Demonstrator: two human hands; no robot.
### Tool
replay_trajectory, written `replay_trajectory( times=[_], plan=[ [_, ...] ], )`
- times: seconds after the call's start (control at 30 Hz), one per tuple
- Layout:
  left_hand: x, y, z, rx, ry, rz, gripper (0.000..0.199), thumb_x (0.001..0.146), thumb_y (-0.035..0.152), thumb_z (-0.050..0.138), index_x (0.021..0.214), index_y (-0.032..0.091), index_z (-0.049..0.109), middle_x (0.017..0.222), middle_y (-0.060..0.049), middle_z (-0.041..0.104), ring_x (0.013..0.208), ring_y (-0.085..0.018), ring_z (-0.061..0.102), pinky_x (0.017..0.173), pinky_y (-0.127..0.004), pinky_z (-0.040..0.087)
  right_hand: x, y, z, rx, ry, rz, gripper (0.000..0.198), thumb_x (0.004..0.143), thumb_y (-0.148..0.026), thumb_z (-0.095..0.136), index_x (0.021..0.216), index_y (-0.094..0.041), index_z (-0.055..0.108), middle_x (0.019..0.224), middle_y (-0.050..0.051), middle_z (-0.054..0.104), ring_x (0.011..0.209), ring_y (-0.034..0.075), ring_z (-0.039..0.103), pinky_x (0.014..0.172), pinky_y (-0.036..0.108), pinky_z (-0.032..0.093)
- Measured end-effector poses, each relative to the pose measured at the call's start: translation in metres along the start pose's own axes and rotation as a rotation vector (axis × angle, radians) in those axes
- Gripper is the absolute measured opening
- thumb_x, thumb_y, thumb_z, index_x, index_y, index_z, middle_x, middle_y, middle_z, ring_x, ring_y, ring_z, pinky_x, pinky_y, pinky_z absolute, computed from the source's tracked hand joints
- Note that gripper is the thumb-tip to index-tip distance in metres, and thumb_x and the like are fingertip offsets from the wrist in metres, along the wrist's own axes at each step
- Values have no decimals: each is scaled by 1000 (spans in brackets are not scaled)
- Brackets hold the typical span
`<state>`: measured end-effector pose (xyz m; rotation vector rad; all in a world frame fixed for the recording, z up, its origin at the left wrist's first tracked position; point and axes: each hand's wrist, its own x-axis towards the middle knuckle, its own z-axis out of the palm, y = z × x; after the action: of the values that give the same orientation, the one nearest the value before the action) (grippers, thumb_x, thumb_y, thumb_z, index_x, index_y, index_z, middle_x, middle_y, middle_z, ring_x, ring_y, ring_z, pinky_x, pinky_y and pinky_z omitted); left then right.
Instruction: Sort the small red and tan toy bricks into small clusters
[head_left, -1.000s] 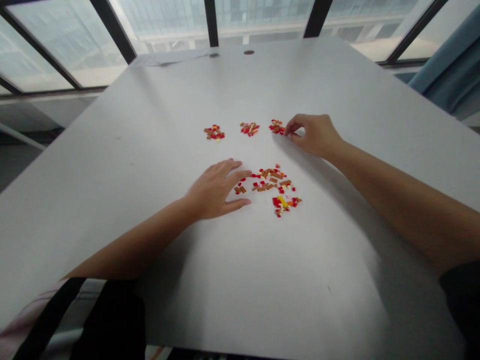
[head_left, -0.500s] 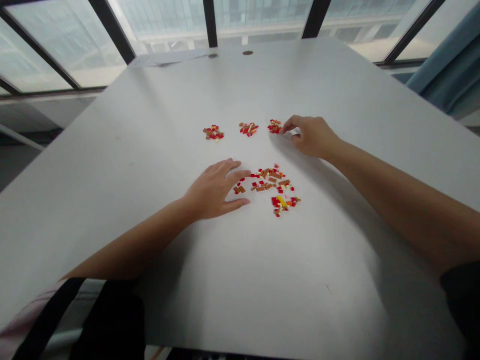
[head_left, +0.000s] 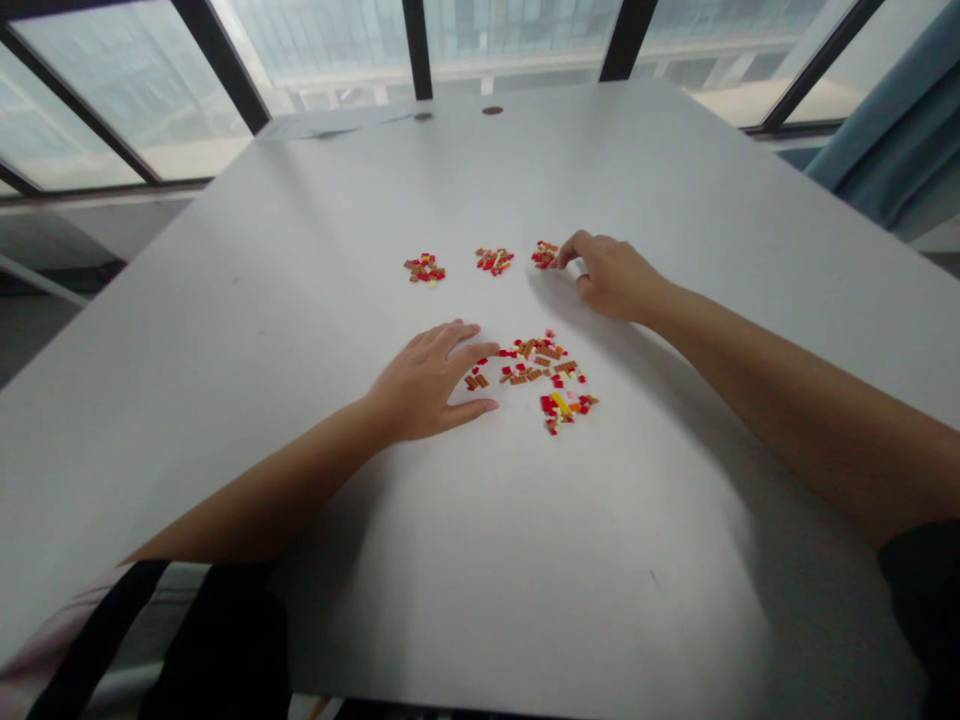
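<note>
Red and brown loose pieces (head_left: pixel 518 380): a scatter near the middle of the bench (head_left: pixel 480 560), closer to its near edge than the piles are; seemingly hard plastic, so judged very light, stiff and not readily broken, though apt to skid on the smooth top.
Yellow strip (head_left: pixel 561 404): in the near part of the scatter; long axis slants from far left to near right; the likely hold is across its two long sides, at mid-length.
Brown plates (head_left: pixel 548 352): oblong, of mixed heading; some lie nearly parallel to the near edge, others slant; a pinch across the narrow width should suit them.
Smallest red pieces: direction too small to tell; opposite sides would probably serve for a fingertip hold.
Right pile (head_left: pixel 544 254): compact, pieces pointing variously; it ends a row, roughly parallel to the bench's far edge, with the middle pile (head_left: pixel 494 262) and left pile (head_left: pixel 425 269).
Right hand (head_left: pixel 619 280): index fingertip at the right side of the right pile, fingers bent, thumb set back; whether a piece lies between them cannot be told.
Left hand (head_left: pixel 424 385): palm down, fingers spread apart, no piece visibly gripped; index and thumb flank the scatter's left end.
</note>
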<state>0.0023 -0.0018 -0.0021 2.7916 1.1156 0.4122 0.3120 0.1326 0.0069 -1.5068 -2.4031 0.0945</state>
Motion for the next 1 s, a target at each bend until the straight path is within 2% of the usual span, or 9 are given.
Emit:
replay_trajectory(
  times=[0.2,0.3,0.5,0.67,0.73,0.87,1.0],
  plan=[
    [0,0,1,-29,14,-5,69,101,63,60,152,17,58,159,-23,54,153,-42,47,127,-59,39,3,-1,7,52,9,-102,45,77,-5,52,116,-23,65,124,12,77,121,33,67,105,50,51],
    [0,-1,1,-30,13,2,69,102,64,59,151,16,58,159,-23,53,152,-42,47,126,-60,39,6,-1,11,65,47,-82,43,75,-6,54,112,-25,65,121,10,77,118,32,68,102,49,52],
    [0,-1,0,-25,11,-4,69,102,64,59,151,16,58,159,-23,54,152,-42,48,125,-60,40,5,-5,4,27,27,-106,48,73,-2,49,116,-19,64,125,17,76,122,36,69,106,54,52],
    [1,0,-1,-34,2,-13,68,101,64,59,151,18,58,160,-22,54,152,-41,48,126,-61,39,-11,-14,-10,51,14,-97,44,74,-4,51,113,-20,66,124,17,77,121,36,69,108,55,52],
    [1,1,-1,-30,-4,-12,68,101,64,59,151,18,58,160,-22,53,152,-41,47,126,-60,39,-25,-21,-21,68,-8,-112,39,76,-7,53,109,-22,68,123,12,78,118,35,72,106,55,54],
    [1,1,-1,-20,-2,-18,68,101,64,59,151,17,58,159,-23,54,152,-41,47,126,-59,39,-59,-42,-47,185,-159,-200,23,87,-20,55,99,-30,73,120,6,81,106,33,76,99,51,56],
    [1,1,-2,-20,-4,-32,67,100,62,60,151,18,58,160,-22,54,151,-40,48,126,-60,39,-77,-54,-63,243,-247,-297,18,91,-35,56,90,-33,74,103,2,83,94,27,77,91,45,55]
  ],
)
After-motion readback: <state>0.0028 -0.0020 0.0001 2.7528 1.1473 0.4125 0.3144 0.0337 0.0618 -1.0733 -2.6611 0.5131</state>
